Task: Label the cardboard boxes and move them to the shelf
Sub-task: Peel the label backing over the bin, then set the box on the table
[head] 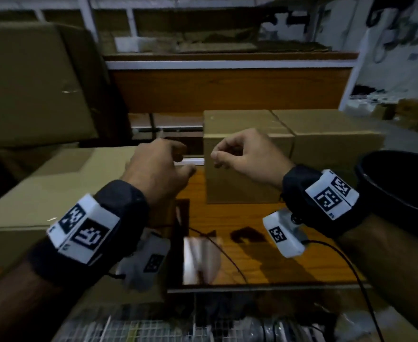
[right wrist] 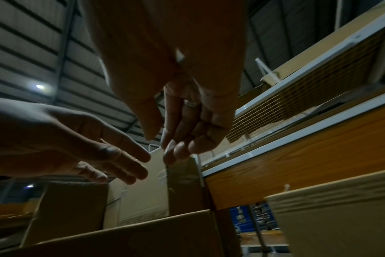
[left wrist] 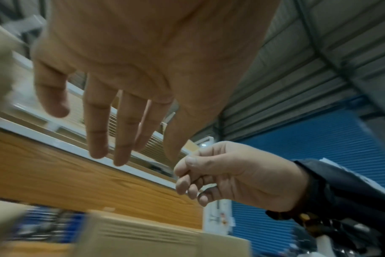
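Observation:
A small cardboard box [head: 242,188] stands on the wooden table [head: 264,257], with a second box [head: 331,137] touching its right side. My left hand [head: 158,166] hovers just left of the small box. In the left wrist view its fingers [left wrist: 121,121] hang straight and hold nothing. My right hand [head: 242,154] is in front of the box's upper left corner, fingers curled and thumb tip against the index finger [left wrist: 185,167]; I see nothing between them. Behind the table is the shelf [head: 227,87], a wood-grain panel with a white frame. A pale glossy sheet [head: 200,257] lies blurred near the table's front.
A long flat carton [head: 55,188] lies at the left, level with the table, and a big carton [head: 30,82] rises behind it. At the right edge stands a black bin [head: 400,183]. Cables [head: 351,267] run over the table's front right. Wire mesh [head: 153,327] sits below the table's front edge.

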{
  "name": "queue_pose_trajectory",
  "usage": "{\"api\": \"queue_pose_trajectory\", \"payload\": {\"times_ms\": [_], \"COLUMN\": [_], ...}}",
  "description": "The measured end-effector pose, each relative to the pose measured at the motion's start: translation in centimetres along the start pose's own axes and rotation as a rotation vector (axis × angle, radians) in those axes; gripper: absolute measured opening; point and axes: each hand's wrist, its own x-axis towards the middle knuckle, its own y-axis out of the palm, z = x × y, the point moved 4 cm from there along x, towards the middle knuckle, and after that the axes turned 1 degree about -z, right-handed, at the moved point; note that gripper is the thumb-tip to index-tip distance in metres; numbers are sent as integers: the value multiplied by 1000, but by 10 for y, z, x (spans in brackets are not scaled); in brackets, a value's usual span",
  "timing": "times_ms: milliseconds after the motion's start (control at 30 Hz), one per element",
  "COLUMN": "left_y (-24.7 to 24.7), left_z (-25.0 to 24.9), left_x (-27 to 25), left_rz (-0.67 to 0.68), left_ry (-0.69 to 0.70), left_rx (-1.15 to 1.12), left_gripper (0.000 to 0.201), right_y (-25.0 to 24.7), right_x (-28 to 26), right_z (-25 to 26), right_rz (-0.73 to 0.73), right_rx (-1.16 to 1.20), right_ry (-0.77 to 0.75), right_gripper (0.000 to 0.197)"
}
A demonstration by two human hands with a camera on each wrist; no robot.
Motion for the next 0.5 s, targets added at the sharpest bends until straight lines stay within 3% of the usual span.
{"api": "queue_pose_trajectory", "payload": {"times_ms": [233, 300, 500], "left_y": [-55, -67, -75], "left_z": [99, 125, 187], "left_x": [-8, -8, -7], "left_rz": [92, 118, 360], "left_ry": [-132, -153, -146], "left_rx": [122, 182, 478], "left_gripper": [53, 55, 70], "right_y": [98, 121, 163], "right_x": [45, 53, 69], "right_z": [70, 82, 100], "right_rz": [250, 351, 685], "right_rx": [-160, -251, -627], "right_ry": [-183, -195, -201], "right_gripper": [20, 31, 61]}}
